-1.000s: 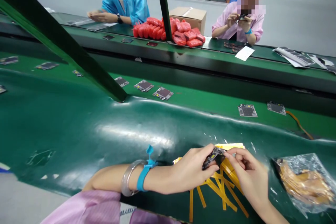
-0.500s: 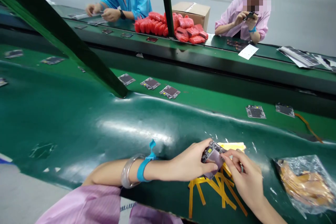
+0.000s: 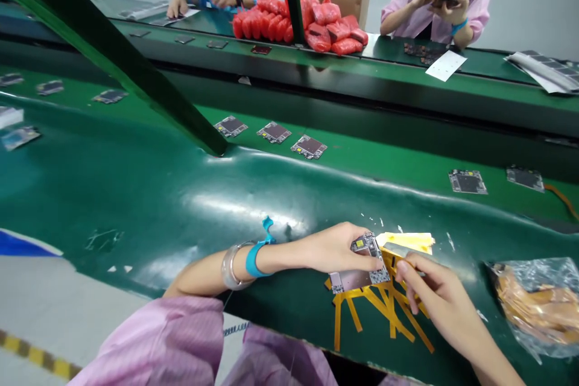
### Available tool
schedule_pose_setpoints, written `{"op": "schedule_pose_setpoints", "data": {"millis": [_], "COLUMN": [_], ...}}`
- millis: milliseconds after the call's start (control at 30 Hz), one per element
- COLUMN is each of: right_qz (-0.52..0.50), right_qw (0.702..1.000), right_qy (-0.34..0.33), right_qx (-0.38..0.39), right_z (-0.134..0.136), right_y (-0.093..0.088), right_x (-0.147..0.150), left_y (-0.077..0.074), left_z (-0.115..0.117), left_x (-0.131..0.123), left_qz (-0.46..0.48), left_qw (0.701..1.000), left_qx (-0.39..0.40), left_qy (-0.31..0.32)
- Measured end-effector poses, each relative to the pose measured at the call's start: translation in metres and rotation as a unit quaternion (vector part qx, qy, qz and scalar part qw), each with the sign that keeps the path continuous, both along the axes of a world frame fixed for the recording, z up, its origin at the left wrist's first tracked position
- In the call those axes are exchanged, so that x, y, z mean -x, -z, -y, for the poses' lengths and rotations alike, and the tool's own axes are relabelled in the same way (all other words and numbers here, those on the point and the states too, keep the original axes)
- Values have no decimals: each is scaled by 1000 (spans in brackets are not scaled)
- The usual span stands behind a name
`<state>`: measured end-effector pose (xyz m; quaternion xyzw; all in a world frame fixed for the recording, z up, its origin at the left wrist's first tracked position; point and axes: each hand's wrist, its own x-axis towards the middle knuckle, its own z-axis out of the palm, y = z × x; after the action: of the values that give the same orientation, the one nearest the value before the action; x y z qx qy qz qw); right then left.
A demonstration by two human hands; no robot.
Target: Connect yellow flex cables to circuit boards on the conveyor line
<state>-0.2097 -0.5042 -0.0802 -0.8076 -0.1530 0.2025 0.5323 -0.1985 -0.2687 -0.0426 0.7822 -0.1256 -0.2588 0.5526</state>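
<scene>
1. Left to centre: circuit boards (image 3: 274, 131) lying flat on the green strip beyond the tabletop (image 3: 149, 205); no orange lead visible on these.
2. Left hand (image 3: 335, 248): back up, forearm from left, fingers grasping the held board (image 3: 353, 280), thumb across its face, over yellow strips (image 3: 401, 327).
3. Right hand (image 3: 429, 280): angled in from lower right, fingers pinching a thin grey piece (image 3: 395, 248) near board's right edge. Looks mid-work; whether anything's attached, can't tell.
4. Far right: bagged orange pieces (image 3: 538, 307), seemingly left for later; one leaded board (image 3: 525, 178), possibly done.
</scene>
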Motion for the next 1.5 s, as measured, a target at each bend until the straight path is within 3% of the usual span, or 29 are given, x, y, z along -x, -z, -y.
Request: {"op": "schedule_pose_setpoints", "data": {"millis": [167,667,867,1233,1300,1400,1500], "right_qz": [-34,29,-16,-33,-14,0,-43], "right_qw": [998,991,982,985,990,998,995], "right_qy": [-50,-112,-175,-164,-132,-70,-77], "right_qx": [8,73,65,50,37,1,-43], "right_z": [-2,-4,-4,-3,-1,-3,-11], "right_y": [-4,-7,-11,-2,-3,-7,-8], "right_x": [1,0,-3,-4,-5,-8,-11], "left_y": [-3,0,4,17,18,14,3], "left_z": [0,-2,-1,-1,-1,-1,2], "left_x": [1,2,4,4,1,-2,1], "left_qz": [7,36,39,-20,-19,15,58], "left_qw": [999,995,992,999,1000,999,997], "left_qx": [-22,-41,-53,-22,-10,-15,-38], "left_qy": [46,78,105,35,12,-26,-33]}}
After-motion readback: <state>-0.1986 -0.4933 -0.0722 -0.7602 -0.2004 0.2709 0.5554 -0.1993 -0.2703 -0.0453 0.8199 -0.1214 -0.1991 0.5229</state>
